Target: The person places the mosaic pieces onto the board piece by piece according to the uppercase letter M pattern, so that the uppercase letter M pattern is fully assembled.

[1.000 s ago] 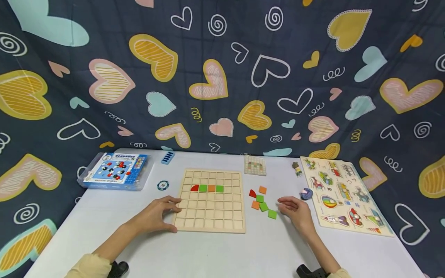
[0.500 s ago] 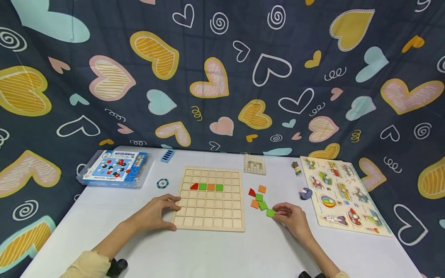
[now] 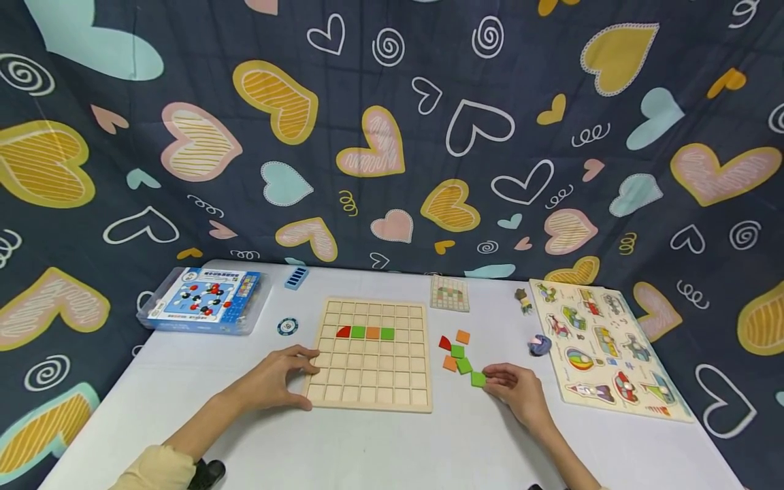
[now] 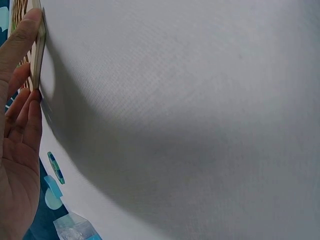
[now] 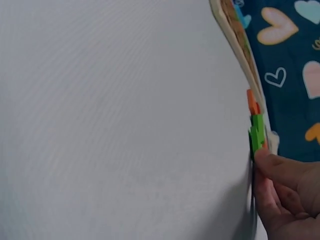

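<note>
A wooden grid board (image 3: pixel 373 376) lies on the table, with a row of red, green and orange pieces in its cells. My left hand (image 3: pixel 278 380) holds the board's left edge and near-left corner, the thumb nearest the corner; the left wrist view shows the thumb (image 4: pixel 22 42) against that edge. Right of the board lies a loose cluster of orange, green and red pieces. My right hand (image 3: pixel 517 395) pinches the nearest green square tile (image 3: pixel 478 379) at its right side. In the right wrist view, the thumb lies against a green tile (image 5: pixel 257 136), and the fingers partly hide it.
At the back stands a small pattern card (image 3: pixel 450 292). A picture puzzle board (image 3: pixel 606 347) lies at right, with a blue-purple object (image 3: pixel 539 344) and a small figure (image 3: pixel 523 299) beside it. At left are a plastic-cased set (image 3: pixel 205 299), a round chip (image 3: pixel 288 327) and a blue piece (image 3: pixel 297 277).
My right hand has moved left and slightly nearer, reaching the green tile it was apart from before. My left hand stays at the board's edge. The pieces in the grid have not changed.
</note>
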The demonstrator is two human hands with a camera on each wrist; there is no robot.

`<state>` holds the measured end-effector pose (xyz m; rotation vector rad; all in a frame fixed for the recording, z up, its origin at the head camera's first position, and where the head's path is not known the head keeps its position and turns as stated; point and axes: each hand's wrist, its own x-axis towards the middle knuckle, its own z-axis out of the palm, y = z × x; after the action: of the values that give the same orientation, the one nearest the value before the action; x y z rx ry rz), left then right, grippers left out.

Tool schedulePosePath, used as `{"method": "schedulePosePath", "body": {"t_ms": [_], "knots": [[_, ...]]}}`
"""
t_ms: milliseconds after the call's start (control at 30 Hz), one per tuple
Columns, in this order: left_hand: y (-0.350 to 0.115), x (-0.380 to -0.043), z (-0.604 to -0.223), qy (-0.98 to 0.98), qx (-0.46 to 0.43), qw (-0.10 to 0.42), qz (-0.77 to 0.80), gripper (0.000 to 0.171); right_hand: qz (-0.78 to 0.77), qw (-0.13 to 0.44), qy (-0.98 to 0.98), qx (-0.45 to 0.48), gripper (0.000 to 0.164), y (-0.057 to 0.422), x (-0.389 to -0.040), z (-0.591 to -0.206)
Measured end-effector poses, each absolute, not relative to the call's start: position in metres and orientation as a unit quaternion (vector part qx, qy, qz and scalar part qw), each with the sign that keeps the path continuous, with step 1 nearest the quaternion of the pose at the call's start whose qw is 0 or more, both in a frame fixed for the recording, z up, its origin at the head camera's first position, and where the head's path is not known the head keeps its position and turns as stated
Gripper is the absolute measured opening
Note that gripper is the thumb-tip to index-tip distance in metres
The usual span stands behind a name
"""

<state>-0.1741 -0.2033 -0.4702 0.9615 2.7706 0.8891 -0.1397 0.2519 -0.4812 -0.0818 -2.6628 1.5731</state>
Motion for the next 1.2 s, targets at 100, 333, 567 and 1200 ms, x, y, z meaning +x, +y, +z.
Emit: {"method": "schedulePosePath", "body": {"t_ms": [100,333,567,1200], "knots": [[-0.203,-0.174,-0.47,0.903,0.315,0.037,0.29,0.058,0.513,0.023,-0.858,-0.029,0.025,0.251,-0.139,-0.479],[-0.203,-0.174,-0.47,0.906,0.311,0.038,0.285,0.059,0.523,0.029,-0.851,-0.03,0.026,0.243,-0.142,-0.47],[-0.202,-0.174,-0.471,0.907,0.313,0.039,0.278,0.057,0.548,0.039,-0.835,-0.013,0.025,0.231,-0.145,-0.467],[-0.2,-0.173,-0.469,0.909,0.307,0.041,0.278,0.058,0.59,0.047,-0.806,0.007,0.025,0.182,-0.163,-0.465]]}}
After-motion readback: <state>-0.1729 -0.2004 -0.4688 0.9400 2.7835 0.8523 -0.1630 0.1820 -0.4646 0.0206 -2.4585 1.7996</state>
